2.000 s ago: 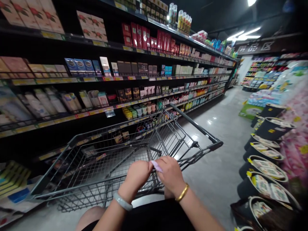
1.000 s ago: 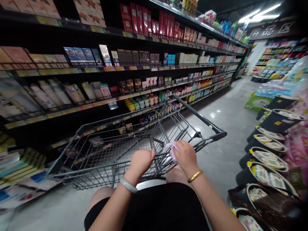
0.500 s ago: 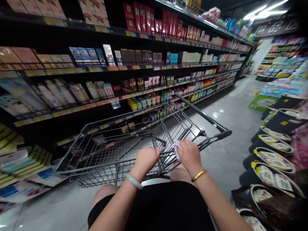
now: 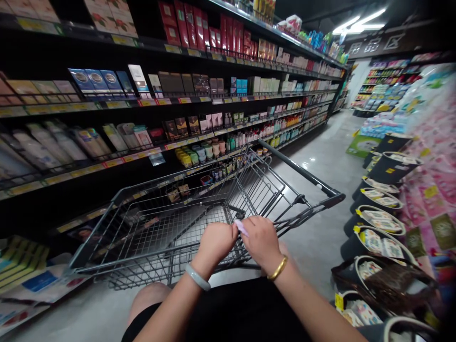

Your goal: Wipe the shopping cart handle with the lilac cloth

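Note:
A small light purple cloth (image 4: 241,227) shows between my two hands, over the near side of the metal shopping cart (image 4: 171,259). My right hand (image 4: 261,240), below which a gold bracelet sits on the wrist, has its fingers closed on the cloth. Close beside it, my left hand (image 4: 218,241) is curled with its fingertips at the cloth's edge; what it holds, if anything, is hidden. A pale bangle is on that wrist. The wire basket of the cart lies beyond both hands, its handle (image 4: 302,171) up to the right.
Shelves (image 4: 117,104) of boxes and bottles run along the left and ahead. Black buckets (image 4: 377,242) with packets line the right side, beside pink packages (image 4: 427,190). A brown bag (image 4: 388,280) lies over some buckets. Grey floor (image 4: 320,142) stretches down the aisle.
My right hand has moved left with the purple cloth, up against my left hand. The view has shifted, so the shelves and buckets appear further left.

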`<state>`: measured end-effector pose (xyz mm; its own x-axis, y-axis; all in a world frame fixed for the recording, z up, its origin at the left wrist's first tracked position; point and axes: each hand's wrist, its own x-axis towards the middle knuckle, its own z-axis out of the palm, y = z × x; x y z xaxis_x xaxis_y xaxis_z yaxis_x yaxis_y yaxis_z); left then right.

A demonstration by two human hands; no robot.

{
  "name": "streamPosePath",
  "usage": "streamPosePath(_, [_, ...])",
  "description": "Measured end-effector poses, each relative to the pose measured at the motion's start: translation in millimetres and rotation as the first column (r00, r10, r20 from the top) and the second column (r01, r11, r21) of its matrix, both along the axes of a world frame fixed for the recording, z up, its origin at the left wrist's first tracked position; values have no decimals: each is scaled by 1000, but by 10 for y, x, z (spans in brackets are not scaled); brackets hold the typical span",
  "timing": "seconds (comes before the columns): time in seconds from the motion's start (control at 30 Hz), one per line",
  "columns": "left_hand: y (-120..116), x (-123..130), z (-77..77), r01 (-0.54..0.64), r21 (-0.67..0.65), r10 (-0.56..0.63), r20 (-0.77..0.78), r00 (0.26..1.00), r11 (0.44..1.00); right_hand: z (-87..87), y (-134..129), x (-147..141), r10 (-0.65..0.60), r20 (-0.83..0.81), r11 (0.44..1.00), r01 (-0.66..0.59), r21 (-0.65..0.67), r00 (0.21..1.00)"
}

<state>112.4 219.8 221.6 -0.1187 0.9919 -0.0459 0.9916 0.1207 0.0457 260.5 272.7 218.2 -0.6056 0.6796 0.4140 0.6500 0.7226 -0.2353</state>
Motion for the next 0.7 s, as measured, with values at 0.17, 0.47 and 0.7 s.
streamPosePath(0.17, [114,122,18,18,-20,-18,5,1000,1000,-8,172,267,-10,18,1000,10,-22,1000])
streamPosePath(0.47, [471,492,-4,143,16,-143,31,989,990,-31,314,635,-173,11,985,173,10,985])
streamPosePath(0.7, [787,866,9,208,11,-208,41,977,978,13,611,1290,-391,51,920,389,56,919])
